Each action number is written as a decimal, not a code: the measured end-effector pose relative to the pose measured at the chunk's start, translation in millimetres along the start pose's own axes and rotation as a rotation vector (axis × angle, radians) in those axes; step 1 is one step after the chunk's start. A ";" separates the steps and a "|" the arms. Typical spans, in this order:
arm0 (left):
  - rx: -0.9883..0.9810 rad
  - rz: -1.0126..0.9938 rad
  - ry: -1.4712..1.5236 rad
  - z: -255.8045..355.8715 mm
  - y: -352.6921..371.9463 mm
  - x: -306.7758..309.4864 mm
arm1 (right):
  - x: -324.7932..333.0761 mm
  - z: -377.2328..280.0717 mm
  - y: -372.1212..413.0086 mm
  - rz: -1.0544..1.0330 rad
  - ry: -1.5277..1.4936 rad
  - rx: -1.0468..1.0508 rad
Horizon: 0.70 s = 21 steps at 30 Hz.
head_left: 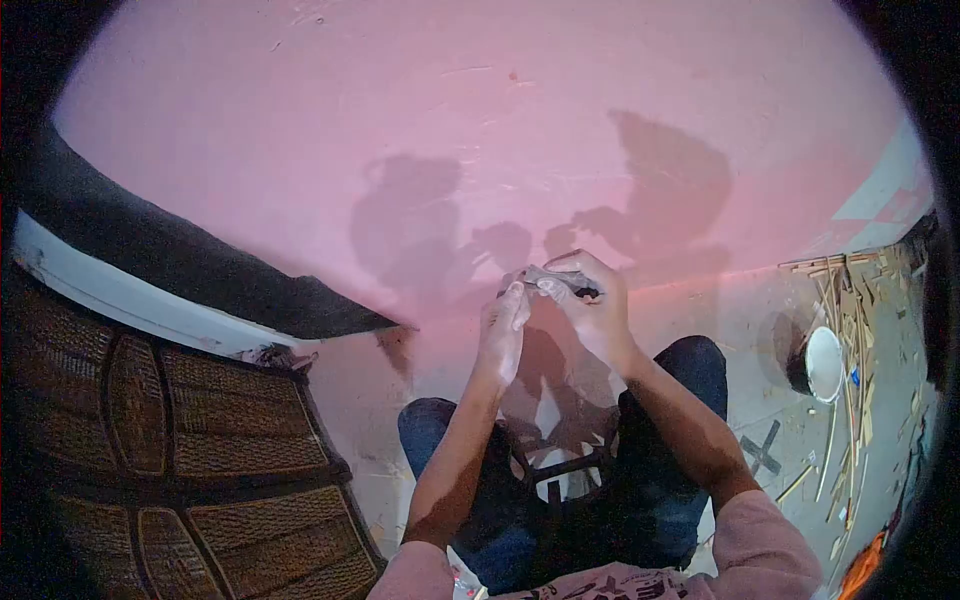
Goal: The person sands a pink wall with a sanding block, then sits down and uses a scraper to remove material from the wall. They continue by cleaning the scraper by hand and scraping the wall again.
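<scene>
We raise both forearms above our knees. The left hand [503, 325] pinches one end of a small grey piece [553, 278], and the right hand [595, 315] curls closed on the other. The piece lies roughly level, left to right (too blurred to identify). A white bowl [824, 362] stands among wood strips [852, 325]; we cannot tell its contents.

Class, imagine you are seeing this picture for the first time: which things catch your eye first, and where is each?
First come the left hand and right hand, raised together mid-frame and pinching a small grey object in front of the pink wall, which carries their shadows. Next come the woven wicker panel at lower left and the scattered wooden strips around a white round container on the floor at right.
</scene>
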<state>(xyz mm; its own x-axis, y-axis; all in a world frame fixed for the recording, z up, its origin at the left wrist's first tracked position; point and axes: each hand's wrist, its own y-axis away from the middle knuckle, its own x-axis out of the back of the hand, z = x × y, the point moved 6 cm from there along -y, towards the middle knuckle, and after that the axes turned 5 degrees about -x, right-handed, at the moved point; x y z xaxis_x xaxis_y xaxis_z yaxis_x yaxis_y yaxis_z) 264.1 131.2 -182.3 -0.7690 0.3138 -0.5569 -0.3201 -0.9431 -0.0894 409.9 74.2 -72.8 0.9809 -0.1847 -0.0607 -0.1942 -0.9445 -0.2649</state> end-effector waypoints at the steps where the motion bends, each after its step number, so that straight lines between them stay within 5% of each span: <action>1: -0.008 -0.011 -0.006 -2.0 0.5 0.4 | -0.1 -1.6 1.1 0.004 0.000 -0.013; 4: 0.003 -0.040 -0.044 1.2 1.5 -3.0 | -3.7 -9.2 0.2 -0.156 0.248 0.188; 7: 0.068 -0.001 -0.191 2.8 2.1 9.5 | 8.9 10.4 -2.3 -0.104 -0.057 -0.106; 12: -0.013 -0.025 -0.382 19.1 3.5 1.7 | 20.6 10.5 -5.5 0.046 0.003 -0.079; 17: -0.353 0.018 -0.553 68.3 12.3 -47.4 | 23.7 3.0 -6.5 0.141 -0.047 -0.038; 21: -0.617 -0.167 -0.765 57.6 -3.5 -16.9 | 46.5 21.2 -12.2 0.202 0.030 -0.018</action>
<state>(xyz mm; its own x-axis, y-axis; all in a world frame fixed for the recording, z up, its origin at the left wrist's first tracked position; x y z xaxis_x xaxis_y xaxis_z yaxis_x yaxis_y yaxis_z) 246.3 135.5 -125.0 -0.9593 0.2291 0.1649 -0.2803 -0.7043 -0.6522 457.7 82.9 -92.7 0.9219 -0.3786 -0.0819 -0.3871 -0.8921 -0.2333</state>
